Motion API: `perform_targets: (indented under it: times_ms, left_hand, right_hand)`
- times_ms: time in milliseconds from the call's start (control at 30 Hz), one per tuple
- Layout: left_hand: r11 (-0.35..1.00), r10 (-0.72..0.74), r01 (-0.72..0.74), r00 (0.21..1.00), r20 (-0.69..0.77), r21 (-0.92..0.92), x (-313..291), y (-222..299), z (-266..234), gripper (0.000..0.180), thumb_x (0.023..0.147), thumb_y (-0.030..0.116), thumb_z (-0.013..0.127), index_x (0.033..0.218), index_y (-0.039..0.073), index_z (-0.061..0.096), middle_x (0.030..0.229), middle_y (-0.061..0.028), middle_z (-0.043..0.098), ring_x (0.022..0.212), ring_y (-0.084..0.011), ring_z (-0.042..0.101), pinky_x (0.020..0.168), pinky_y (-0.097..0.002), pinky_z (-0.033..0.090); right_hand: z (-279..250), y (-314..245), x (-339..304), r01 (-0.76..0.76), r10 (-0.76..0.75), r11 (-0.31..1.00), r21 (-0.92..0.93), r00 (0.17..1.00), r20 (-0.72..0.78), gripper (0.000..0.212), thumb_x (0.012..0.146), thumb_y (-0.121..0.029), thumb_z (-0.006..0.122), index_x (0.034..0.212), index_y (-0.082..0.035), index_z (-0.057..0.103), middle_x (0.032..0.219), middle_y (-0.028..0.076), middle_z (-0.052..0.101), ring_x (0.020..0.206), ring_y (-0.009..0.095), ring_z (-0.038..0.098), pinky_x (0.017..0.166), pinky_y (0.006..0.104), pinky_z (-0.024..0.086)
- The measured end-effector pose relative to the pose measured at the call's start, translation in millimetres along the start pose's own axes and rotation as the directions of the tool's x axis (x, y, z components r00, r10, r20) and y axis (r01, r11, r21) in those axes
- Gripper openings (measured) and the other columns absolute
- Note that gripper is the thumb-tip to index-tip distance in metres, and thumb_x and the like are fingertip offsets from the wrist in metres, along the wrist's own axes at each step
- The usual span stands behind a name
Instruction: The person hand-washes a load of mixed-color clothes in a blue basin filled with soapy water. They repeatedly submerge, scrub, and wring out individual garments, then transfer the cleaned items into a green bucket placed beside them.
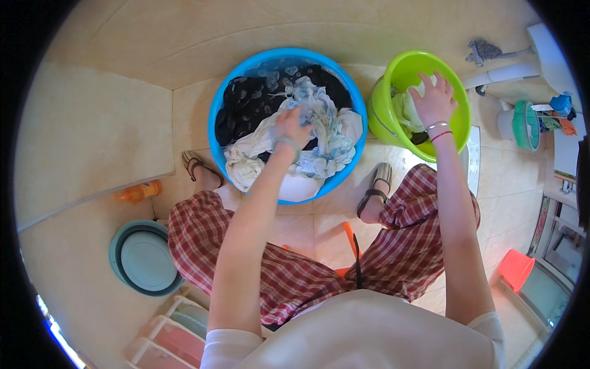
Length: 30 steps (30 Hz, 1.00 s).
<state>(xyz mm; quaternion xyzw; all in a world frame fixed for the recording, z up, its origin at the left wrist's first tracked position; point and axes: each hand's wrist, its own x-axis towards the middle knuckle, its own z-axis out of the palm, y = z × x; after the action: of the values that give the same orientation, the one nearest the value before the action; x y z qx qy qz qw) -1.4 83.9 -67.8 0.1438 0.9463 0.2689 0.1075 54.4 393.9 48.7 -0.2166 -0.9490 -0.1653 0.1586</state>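
My left hand (292, 128) is down in a round blue basin (216, 101), pressed against a wet white garment with blue-grey patches (322, 123). Its fingers blur into the cloth, so I cannot make out whether they grip it. Dark wet clothes (239, 104) lie along the far and left side of the basin, with some suds on them. To the right, my right hand (435, 101) is over a lime-green bucket (384, 104), fingers spread and holding nothing visible. Inside the bucket, pale cloth (405, 114) and a dark piece (419, 136) show beside the hand.
My sandalled feet stand either side of the basin's near edge. An orange bottle (138, 192) lies at left, near a grey-green folding basin (147, 261) and a white rack (163, 326). At right are a white drain pipe (510, 74), a small pail (522, 126) and a red container (516, 269).
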Motion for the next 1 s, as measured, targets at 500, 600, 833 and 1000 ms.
perform_targets:
  times_ms: [500, 600, 833, 1000]
  left_hand:
    - [0.617, -0.231, 0.090, 0.970, -0.070, -0.782, -12.2, -64.2, -82.8, 0.011, 0.083, 0.014, 0.055, 0.085, 0.005, 0.048, 0.074, -0.0026, 0.049, 0.070, -0.0118, 0.046, 0.064, -0.0283, 0.041]
    - [0.211, -0.232, 0.088, 0.972, 0.037, -0.974, -8.3, 2.6, -143.9, 0.011, 0.084, 0.012, 0.050, 0.094, 0.006, 0.051, 0.085, -0.0029, 0.055, 0.083, -0.0109, 0.052, 0.077, -0.0250, 0.044]
    - [0.033, 0.030, -0.012, 0.999, -0.011, -0.999, -7.6, 61.2, -262.0, 0.024, 0.088, 0.019, 0.050, 0.107, 0.004, 0.051, 0.105, -0.0068, 0.059, 0.102, -0.0183, 0.056, 0.092, -0.0333, 0.043]
    - [-0.096, 0.105, -0.059, 0.992, -0.069, -0.994, 7.9, 49.1, -273.7, 0.024, 0.089, 0.017, 0.052, 0.109, 0.005, 0.050, 0.106, -0.0061, 0.059, 0.104, -0.0186, 0.056, 0.094, -0.0350, 0.042]
  right_hand:
    - [28.2, -182.6, -89.2, 0.049, -0.637, 0.421, 0.906, 0.727, 0.257, 0.090, 0.070, -0.019, 0.077, 0.143, -0.008, 0.027, 0.143, 0.019, 0.035, 0.131, 0.035, 0.037, 0.105, 0.0379, 0.037]
    - [31.2, -186.8, -78.0, 0.081, -0.589, 0.384, 0.920, 0.788, 0.176, 0.099, 0.068, -0.024, 0.080, 0.146, -0.012, 0.021, 0.147, 0.018, 0.030, 0.134, 0.036, 0.031, 0.108, 0.0412, 0.034]
    - [-29.7, -211.4, -35.0, -0.556, -0.712, -0.297, 0.776, 0.671, 0.208, 0.083, 0.078, -0.034, 0.073, 0.145, -0.018, 0.028, 0.144, 0.009, 0.036, 0.127, 0.028, 0.043, 0.096, 0.0401, 0.045]
    - [-51.3, -205.4, 12.8, -0.541, -0.430, -0.716, 0.442, 0.840, 0.331, 0.025, 0.091, -0.021, 0.054, 0.111, -0.007, 0.058, 0.109, 0.004, 0.061, 0.104, 0.016, 0.057, 0.087, 0.0321, 0.048]
